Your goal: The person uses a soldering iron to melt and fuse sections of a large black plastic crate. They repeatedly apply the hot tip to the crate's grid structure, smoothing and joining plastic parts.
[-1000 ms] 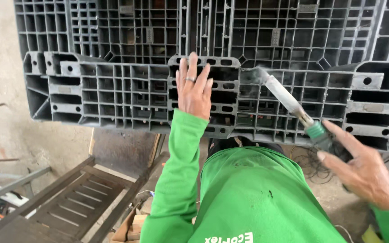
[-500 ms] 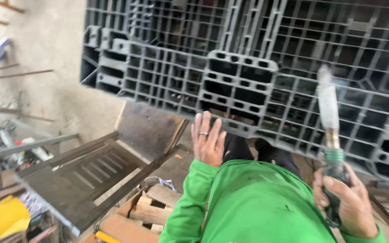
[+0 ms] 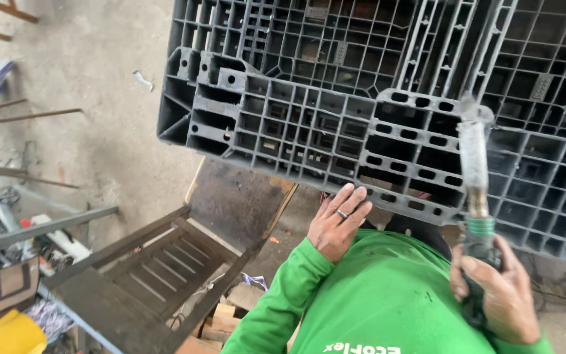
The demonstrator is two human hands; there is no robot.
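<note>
A bare concrete floor [image 3: 93,137] carries everything here. Off to the left of the left hand [image 3: 339,223], a dark slatted wooden frame [image 3: 145,275] lies on it, with a flat dark board [image 3: 240,200] just beside that hand. Below the left hand sit short wood offcuts [image 3: 221,321]. Far left, a heap of what may be scrap metal and tools [image 3: 8,229], blurred.

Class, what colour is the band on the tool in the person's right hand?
Green: the band sits just above the right hand, seen in the head view.
</note>
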